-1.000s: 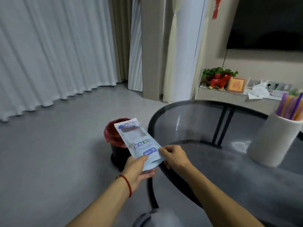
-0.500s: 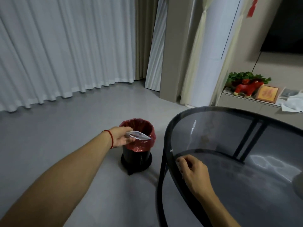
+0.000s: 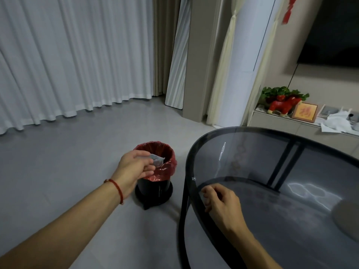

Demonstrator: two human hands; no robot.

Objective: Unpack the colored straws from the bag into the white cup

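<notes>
Your left hand (image 3: 136, 167) reaches out over the floor (image 3: 58, 171) and pinches the bag (image 3: 156, 159) between the thumb and the fingers. The bag is crumpled and small in the picture, and only its pale end shows past your fingertips. This end sticks out over the open mouth of the bin (image 3: 155, 171), which stands directly under and just beyond your grip. The bin is black, with a red liner (image 3: 167, 166) folded over its rim, and it stands on the floor just beside the table (image 3: 252, 152). I cannot tell if the bag touches the liner or only hangs above it. On your left wrist there is a red string (image 3: 116, 189). Your right hand (image 3: 223, 202) rests on the near edge of the table, with the fingers curled inward and the fingertips close together. It seems that it holds nothing, but the inside of the hand is hidden, so I cannot say this for sure. The table is round, with a dark glass top and a black rim, and its legs show through the glass. To the right of your right hand, at the edge of the picture, only a blurred pale part of the cup (image 3: 347, 218) is visible on the table. The straws are not in view.
</notes>
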